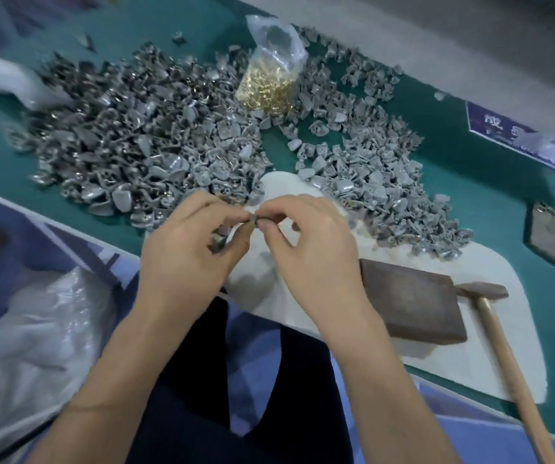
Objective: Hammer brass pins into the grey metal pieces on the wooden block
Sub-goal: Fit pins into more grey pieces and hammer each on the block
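Low in the frame, the left hand (185,249) and right hand (309,242) are meeting at centre, both pinching one small grey metal piece (252,220) between their fingertips; the left is also cupping more pieces in its palm. Right of them, the wooden block (410,299) is lying bare on a white mat (504,360), the hammer (504,336) just beside it. Grey pieces are heaping across the green worktop (470,182) above, around a bag of brass pins (269,85).

Grey metal pieces (142,135), gold brass pins (266,88), teal table (470,169), dark brown wooden block (413,303), white mat (504,356)
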`<state>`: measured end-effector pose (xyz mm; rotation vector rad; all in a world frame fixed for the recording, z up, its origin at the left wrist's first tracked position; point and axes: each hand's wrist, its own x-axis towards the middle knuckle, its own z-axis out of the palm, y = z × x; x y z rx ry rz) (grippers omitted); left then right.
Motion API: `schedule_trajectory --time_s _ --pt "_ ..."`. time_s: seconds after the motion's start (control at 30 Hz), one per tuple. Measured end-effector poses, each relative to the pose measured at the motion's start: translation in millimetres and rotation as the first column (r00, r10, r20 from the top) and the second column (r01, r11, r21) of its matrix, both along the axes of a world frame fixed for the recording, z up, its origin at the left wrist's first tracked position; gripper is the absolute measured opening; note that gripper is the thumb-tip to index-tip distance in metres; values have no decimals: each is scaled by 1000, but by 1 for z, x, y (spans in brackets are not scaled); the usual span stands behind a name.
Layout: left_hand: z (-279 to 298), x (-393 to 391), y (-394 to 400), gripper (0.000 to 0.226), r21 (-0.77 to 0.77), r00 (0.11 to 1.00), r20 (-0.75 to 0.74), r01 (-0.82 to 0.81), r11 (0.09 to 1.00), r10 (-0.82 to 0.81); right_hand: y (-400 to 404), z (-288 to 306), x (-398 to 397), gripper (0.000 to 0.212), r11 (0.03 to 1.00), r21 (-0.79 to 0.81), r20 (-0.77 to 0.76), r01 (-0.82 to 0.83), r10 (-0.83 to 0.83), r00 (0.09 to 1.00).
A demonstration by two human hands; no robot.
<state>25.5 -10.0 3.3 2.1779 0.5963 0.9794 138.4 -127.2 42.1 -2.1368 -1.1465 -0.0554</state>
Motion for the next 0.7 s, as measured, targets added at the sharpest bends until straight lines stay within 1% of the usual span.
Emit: schedule_trajectory --time_s 0.1,0.2,0.3,0.37,0.43,0.57,0.63,0.7 --pt "-1 -15 22 15 76 989 -65 -125 989 130 34 -8 -11 10 1000 -21 -67 3 -5 998" --pt "-2 -22 35 15 53 978 -101 -175 983 180 59 -16 -19 9 998 -26 -103 49 -52 993" --pt "-4 -23 44 15 47 967 -135 -212 976 216 76 -21 -19 7 994 -40 -71 98 -101 992" --pt "-7 -23 48 16 62 963 -161 -211 976 218 82 -22 -17 7 994 -53 -58 100 -103 993" --pt "-10 -23 50 16 79 962 -167 -206 975 217 85 -22 -16 9 996 -49 -81 75 -79 994" --pt "-6 -20 45 15 103 963 -122 -229 968 240 84 -19 -16 12 998 -36 -110 44 -48 993" --pt "3 -18 41 15 97 971 -105 -205 974 215 80 -15 -15 18 999 -22 -128 47 -50 991" --pt "13 -15 34 14 125 980 -123 -141 982 157 72 -11 -13 25 997 -35 -134 68 -72 988"
